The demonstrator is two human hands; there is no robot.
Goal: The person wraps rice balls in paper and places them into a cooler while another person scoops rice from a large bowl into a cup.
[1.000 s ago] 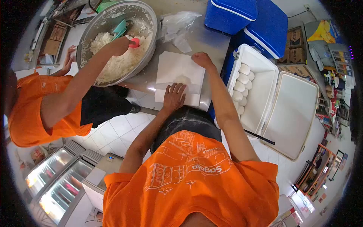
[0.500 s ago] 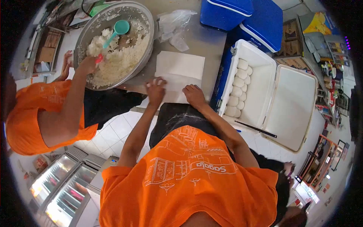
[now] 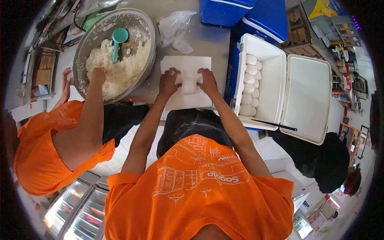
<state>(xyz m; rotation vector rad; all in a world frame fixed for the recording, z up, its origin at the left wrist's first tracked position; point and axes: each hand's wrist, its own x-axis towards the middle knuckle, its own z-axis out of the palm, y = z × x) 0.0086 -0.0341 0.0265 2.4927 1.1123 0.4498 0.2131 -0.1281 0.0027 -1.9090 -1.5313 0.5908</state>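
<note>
The grip of the left hand [image 3: 169, 84] is half-curled, fingers bent and thumb reaching inward; the right hand [image 3: 207, 82] mirrors it. Both rest on a rectangular sheet of white paper [image 3: 186, 64], on either side of a pale, blocky lump [image 3: 189, 85] at its middle. I cannot tell whether the fingers pinch the paper, nor whether the lump lies on it or under a fold. The sheet lies on the grey metal bench [image 3: 216, 44]. Beside it, on the left, stands a large round metal basin [image 3: 81, 60] of white rice [image 3: 124, 72] with a teal plastic scoop [image 3: 120, 36]; a co-worker's hand [image 3: 98, 76] is in the rice. To the right, rounded white parcels [image 3: 250, 79] line one side of an open white-lined cooler [image 3: 272, 80].
</note>
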